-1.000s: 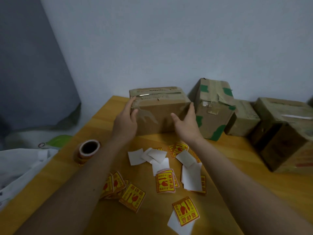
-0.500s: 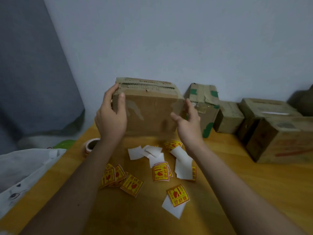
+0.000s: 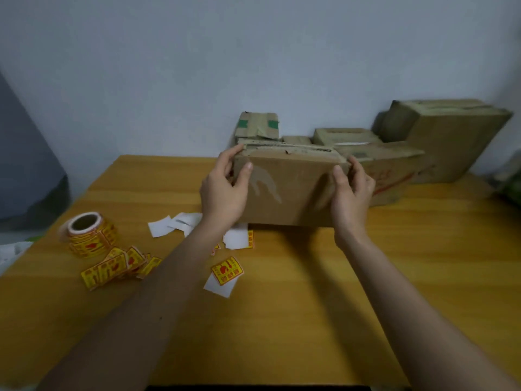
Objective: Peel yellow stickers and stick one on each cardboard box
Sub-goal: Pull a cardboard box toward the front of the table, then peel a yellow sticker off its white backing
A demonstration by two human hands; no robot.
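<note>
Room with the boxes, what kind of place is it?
Probably a home packing corner. Taped cardboard boxes line the wall, and a sticker roll sits on a wooden table.

the held cardboard box hides some stickers and rear boxes.

Wooden table; stickers; boxes.
</note>
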